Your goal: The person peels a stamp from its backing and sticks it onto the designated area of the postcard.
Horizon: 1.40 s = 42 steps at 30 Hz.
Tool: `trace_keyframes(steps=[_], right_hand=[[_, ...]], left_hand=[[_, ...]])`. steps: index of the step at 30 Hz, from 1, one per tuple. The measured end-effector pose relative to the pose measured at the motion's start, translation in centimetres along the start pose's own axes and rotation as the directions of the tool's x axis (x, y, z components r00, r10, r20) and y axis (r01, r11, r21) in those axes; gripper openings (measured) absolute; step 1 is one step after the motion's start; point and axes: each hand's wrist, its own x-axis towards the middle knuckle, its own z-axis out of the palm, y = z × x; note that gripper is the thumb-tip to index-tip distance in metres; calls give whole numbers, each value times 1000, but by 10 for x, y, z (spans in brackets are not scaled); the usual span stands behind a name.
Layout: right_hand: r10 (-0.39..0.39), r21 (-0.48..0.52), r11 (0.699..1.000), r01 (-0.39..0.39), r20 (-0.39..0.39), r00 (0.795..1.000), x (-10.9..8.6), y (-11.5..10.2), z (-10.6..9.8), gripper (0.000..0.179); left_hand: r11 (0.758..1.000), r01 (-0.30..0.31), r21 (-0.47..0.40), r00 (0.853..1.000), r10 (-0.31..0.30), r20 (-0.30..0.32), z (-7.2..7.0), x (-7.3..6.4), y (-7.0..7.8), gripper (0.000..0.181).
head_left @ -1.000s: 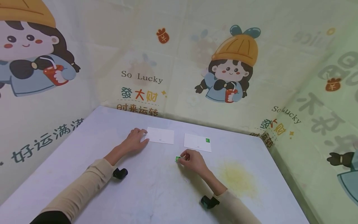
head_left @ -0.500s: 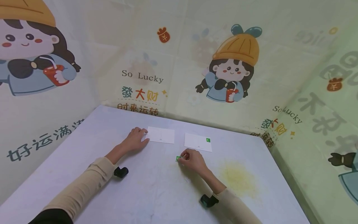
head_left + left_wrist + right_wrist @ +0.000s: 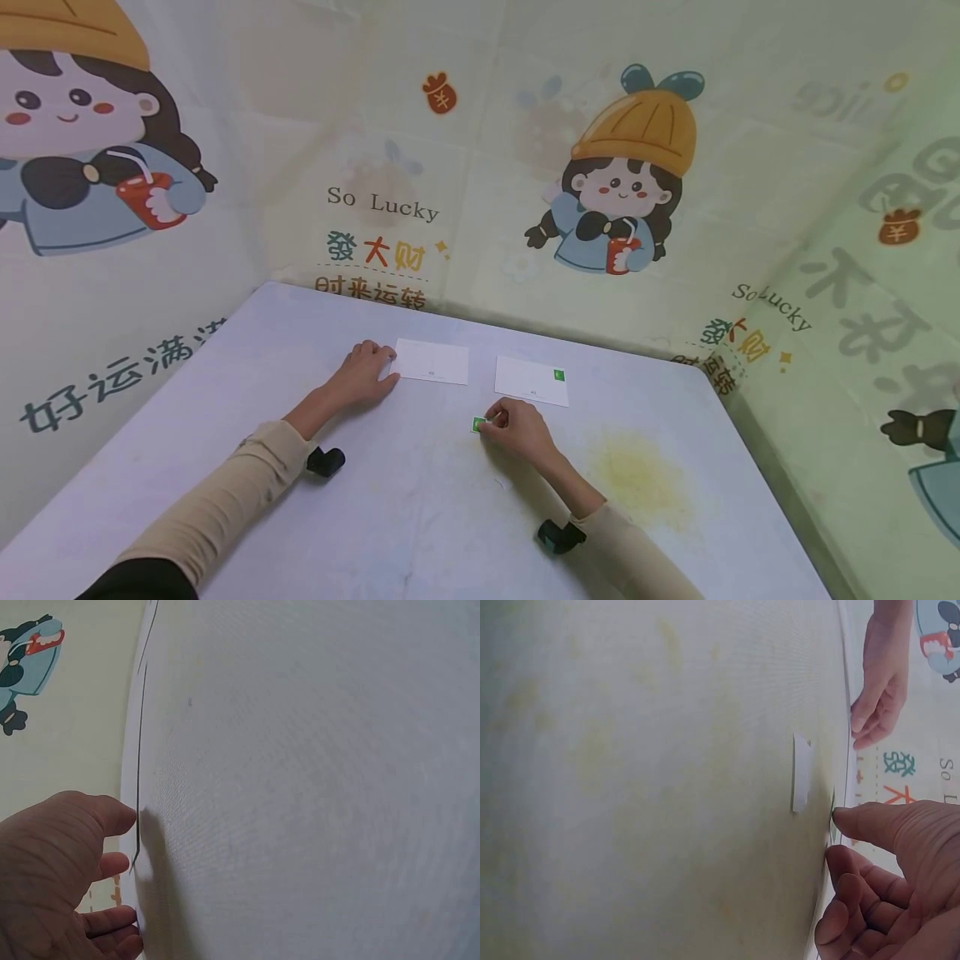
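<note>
My left hand (image 3: 360, 373) rests at the left edge of a blank white card (image 3: 432, 362), its thumb and fingertips right at the card's side. Between thumb and fingertip, my right hand (image 3: 519, 429) pinches a small green stamp (image 3: 477, 425) with a pale border, close over the table. Part of that stamp is hidden by the fingers. Just beyond this hand lies a second white card (image 3: 525, 382), which bears a similar green stamp (image 3: 559, 375) at its upper right. Each card has tiny print near its lower edge.
A white table (image 3: 360, 517) carries everything, with a yellowish stain (image 3: 637, 475) right of my right forearm. The right wrist view shows a narrow white strip (image 3: 801, 774) on the tabletop. Printed curtains (image 3: 480, 167) close off the back and sides.
</note>
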Motion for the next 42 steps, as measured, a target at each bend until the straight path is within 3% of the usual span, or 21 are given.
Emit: trace_keyframes(steps=[11, 42], right_hand=[[-5, -2, 1000, 5, 3, 1000, 1, 0, 0, 17], [-21, 53, 998, 20, 18, 1000, -1, 3, 2, 8]], left_hand=[[1000, 25, 6, 1000, -25, 16, -1, -1, 2, 45], [1000, 21, 20, 1000, -21, -1, 3, -1, 0, 41]])
